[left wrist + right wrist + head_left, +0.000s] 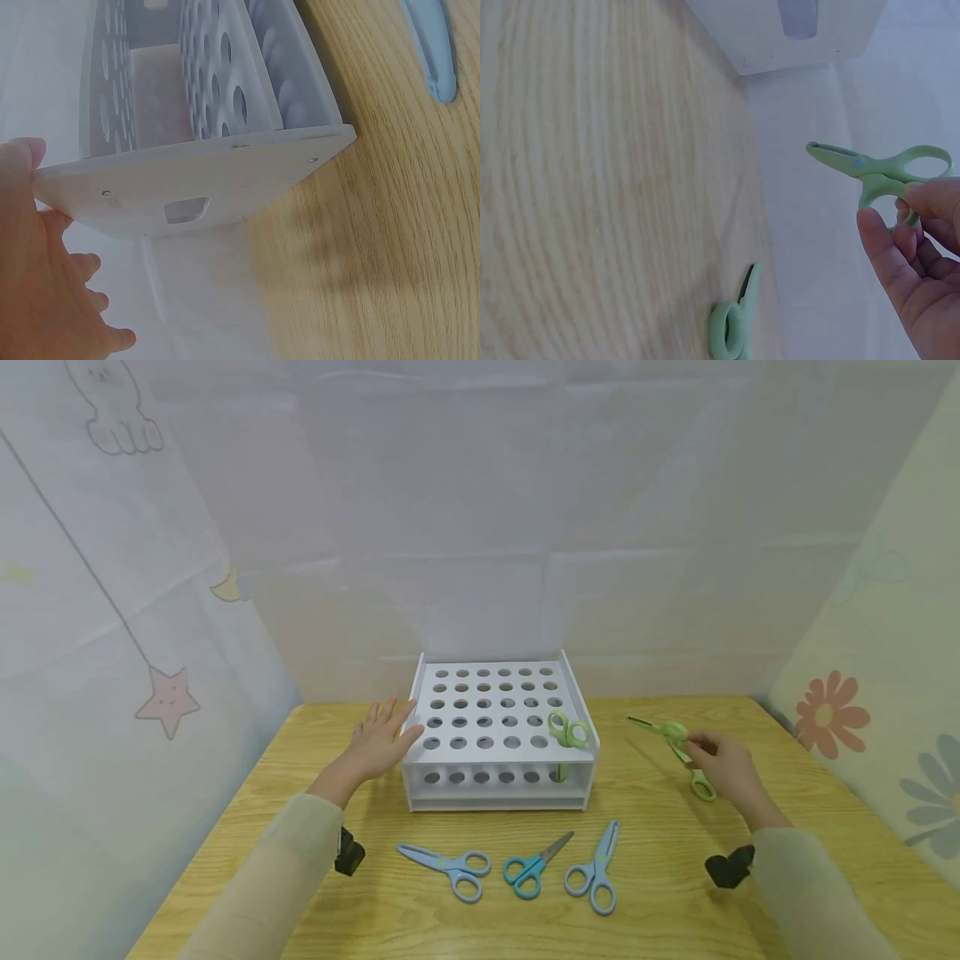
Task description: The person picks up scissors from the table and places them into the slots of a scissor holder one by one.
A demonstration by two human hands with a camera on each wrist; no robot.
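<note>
1. The perforated rack point(495, 760): white, board-like plastic, smooth and matt, with small metal-looking screw heads in its left side panel.
2. Beneath the rack, the tabletop point(300, 918): wood or wood-look, fine straight grain, low sheen.
3. Right of the rack, the raised green scissors point(874, 166): smooth plastic, satin finish; the lower green scissors point(744, 309) look the same.
4. In front of the rack, the teal scissors point(531, 866): plastic handles, dull grey metal blades point(557, 846).
5. Flanking those, the left blue scissors point(446, 863) and right blue scissors point(600, 864): smooth plastic.
6. Behind the rack, the backdrop point(442, 527): thin, creased sheeting.
</note>
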